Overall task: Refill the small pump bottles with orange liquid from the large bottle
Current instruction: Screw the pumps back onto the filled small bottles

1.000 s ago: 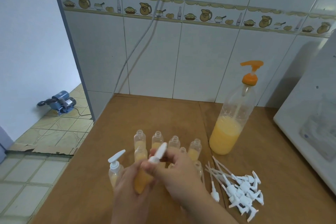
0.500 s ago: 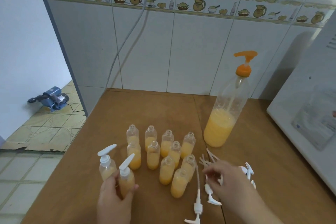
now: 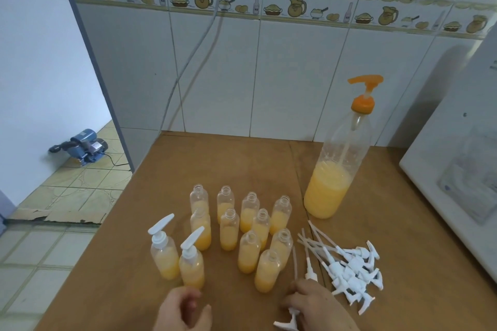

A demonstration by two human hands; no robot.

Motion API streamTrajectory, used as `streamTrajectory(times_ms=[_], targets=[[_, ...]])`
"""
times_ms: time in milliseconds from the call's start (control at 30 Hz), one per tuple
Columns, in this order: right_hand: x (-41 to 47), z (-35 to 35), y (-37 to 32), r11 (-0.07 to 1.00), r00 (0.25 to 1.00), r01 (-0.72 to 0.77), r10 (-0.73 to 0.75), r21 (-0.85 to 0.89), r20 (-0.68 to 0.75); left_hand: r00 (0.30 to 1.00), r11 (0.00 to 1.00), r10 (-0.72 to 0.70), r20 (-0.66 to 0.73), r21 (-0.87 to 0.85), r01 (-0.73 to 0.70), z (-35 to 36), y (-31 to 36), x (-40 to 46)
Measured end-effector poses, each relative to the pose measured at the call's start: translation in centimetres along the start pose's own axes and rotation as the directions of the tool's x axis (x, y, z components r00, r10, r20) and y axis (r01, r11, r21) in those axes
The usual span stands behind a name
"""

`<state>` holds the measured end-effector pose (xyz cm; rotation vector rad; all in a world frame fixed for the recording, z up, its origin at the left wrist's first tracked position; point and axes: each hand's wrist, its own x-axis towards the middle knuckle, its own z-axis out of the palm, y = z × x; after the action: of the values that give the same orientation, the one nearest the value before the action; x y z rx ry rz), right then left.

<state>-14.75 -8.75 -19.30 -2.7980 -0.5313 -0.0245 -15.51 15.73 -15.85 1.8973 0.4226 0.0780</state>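
Several small clear bottles [image 3: 248, 228] partly filled with orange liquid stand uncapped in a cluster on the brown table [image 3: 220, 164]. Left of them stand two bottles fitted with white pumps [image 3: 164, 252], [image 3: 191, 262]. The large bottle [image 3: 338, 169] with an orange pump stands behind on the right, about a third full. A pile of loose white pump heads [image 3: 347, 270] lies to the right. My left hand [image 3: 183, 310] hovers just below the capped bottles, fingers loosely curled and holding nothing. My right hand [image 3: 314, 303] pinches one white pump head [image 3: 291, 318], its tube pointing up.
A white appliance [image 3: 457, 169] takes up the table's right side. The tiled wall [image 3: 269, 75] closes off the back. The table's left edge drops to a tiled floor, where a blue water pump [image 3: 83, 146] sits.
My left hand has let go of the second capped bottle, which now stands beside the first. My right hand has taken a pump head from the pile and drawn it toward me.
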Motion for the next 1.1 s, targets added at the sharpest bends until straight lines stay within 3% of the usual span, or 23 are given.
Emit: streamTrajectory(times_ms=[133, 267, 433, 567, 667, 900, 1000, 1100], targets=[[0.0, -0.3, 0.1, 1.0, 0.999, 0.029, -0.029, 0.004, -0.015, 0.913, 0.937, 0.32, 0.252, 0.057, -0.344, 1.7, 0.9, -1.4], [-0.1, -0.9, 0.4, 0.997, 0.996, 0.069, -0.067, 0.043, -0.05, 0.855, 0.878, 0.425, 0.297, 0.095, -0.469, 4.0, 1.3, 0.4], [-0.5, -2.7, 0.3, 0.987, 0.989, 0.102, -0.087, 0.127, -0.116, 0.908, 0.942, 0.293, 0.3, 0.071, -0.327, 5.8, 1.9, 2.6], [-1.0, -3.8, 0.2, 0.976, 0.985, 0.051, -0.014, 0.21, -0.173, 0.924, 0.973, 0.19, 0.333, 0.061, -0.223, 6.6, 1.5, 3.7], [-1.6, -4.7, -0.2, 0.929, 0.962, -0.037, 0.133, 0.369, -0.239, 0.926, 0.982, 0.161, 0.34, 0.04, -0.186, 6.9, 1.5, 4.1], [-1.9, -7.3, -1.3, 0.818, 0.82, -0.114, 0.398, 0.564, -0.412, 0.916, 0.964, 0.226, 0.333, 0.061, -0.26, 6.0, 1.6, 3.9], [-1.9, -8.9, -2.8, 0.656, 0.707, -0.089, 0.572, 0.749, -0.417, 0.905, 0.935, 0.299, 0.301, 0.095, -0.341, 5.4, 1.3, 3.5], [-1.3, -11.5, -5.0, 0.471, 0.57, 0.047, 0.711, 0.881, -0.411, 0.865, 0.886, 0.387, 0.319, 0.131, -0.444, 4.6, 1.3, 2.8]])
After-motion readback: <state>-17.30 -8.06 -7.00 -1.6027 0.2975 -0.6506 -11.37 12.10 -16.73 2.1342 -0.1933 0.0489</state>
